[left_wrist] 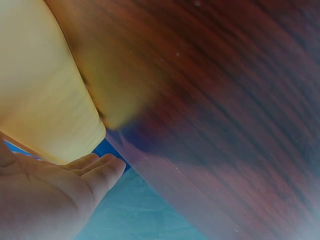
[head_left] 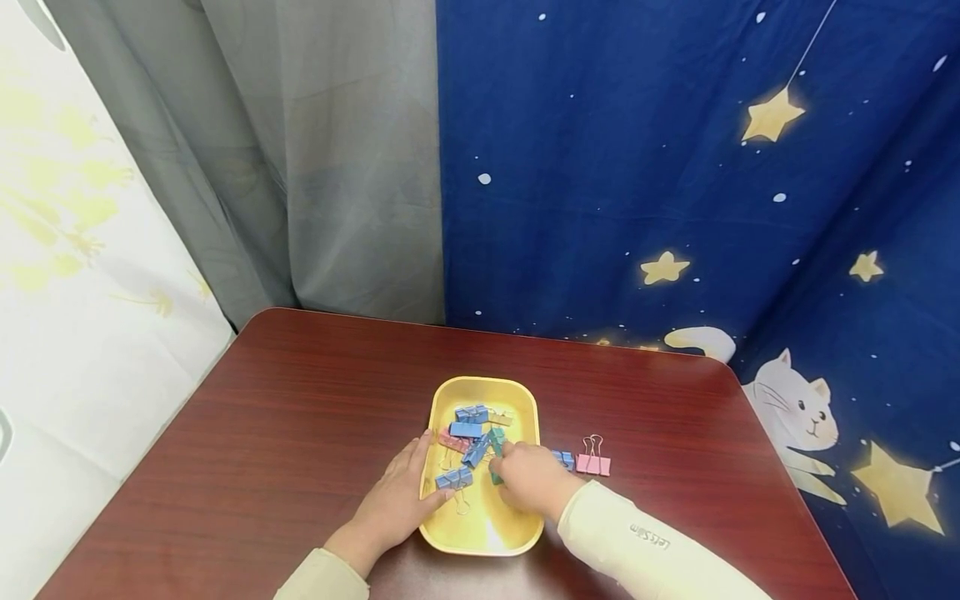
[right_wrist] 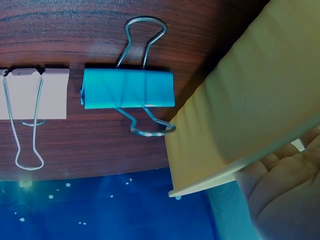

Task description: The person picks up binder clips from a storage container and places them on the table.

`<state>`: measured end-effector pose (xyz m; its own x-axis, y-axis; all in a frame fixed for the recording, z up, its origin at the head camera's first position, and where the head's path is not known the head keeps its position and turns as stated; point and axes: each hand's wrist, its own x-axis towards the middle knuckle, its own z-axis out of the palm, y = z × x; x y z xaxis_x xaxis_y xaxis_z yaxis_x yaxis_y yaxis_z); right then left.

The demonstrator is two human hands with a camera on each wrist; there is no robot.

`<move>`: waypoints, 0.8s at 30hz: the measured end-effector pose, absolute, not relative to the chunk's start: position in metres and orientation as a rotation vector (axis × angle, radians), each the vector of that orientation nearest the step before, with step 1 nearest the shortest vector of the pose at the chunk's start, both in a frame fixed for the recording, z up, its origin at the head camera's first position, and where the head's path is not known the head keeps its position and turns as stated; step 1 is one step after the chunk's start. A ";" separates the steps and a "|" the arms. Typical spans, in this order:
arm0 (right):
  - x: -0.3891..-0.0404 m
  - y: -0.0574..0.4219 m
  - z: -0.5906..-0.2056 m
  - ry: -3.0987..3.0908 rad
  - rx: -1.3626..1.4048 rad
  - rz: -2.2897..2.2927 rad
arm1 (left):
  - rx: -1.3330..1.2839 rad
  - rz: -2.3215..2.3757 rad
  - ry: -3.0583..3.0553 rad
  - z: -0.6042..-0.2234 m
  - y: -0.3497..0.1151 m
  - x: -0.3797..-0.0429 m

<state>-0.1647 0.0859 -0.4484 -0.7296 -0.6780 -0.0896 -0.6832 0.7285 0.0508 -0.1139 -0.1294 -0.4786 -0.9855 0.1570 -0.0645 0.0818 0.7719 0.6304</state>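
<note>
A yellow tray (head_left: 486, 543) holds several binder clips in blue, pink, green and yellow. My left hand (head_left: 393, 492) holds the tray's left wall, fingers along the outside and thumb over the rim beside a blue binder clip (head_left: 454, 477). In the left wrist view the left hand (left_wrist: 55, 187) shows fairly straight fingers at the wall. My right hand (head_left: 534, 477) reaches over the right rim into the tray, its curled fingers pinching a green binder clip (head_left: 496, 477), partly hidden by them. The right wrist view shows this hand (right_wrist: 290, 190) behind the tray's wall.
On the brown table (head_left: 330, 400), just right of the tray, lie a blue binder clip (right_wrist: 129, 89) and a pink binder clip (head_left: 593, 465), side by side. My right forearm passes close in front of them. Curtains (head_left: 360, 167) hang behind the table's far edge.
</note>
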 end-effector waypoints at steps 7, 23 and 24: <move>-0.164 0.084 -0.455 2.856 -1.149 0.149 | 0.196 0.995 2.863 -0.480 -0.129 -0.114; -0.163 0.083 -0.464 2.899 -1.296 0.245 | 0.196 0.996 2.869 -0.478 -0.129 -0.114; -0.162 0.083 -0.464 2.901 -1.299 0.253 | 0.195 0.997 2.868 -0.477 -0.129 -0.114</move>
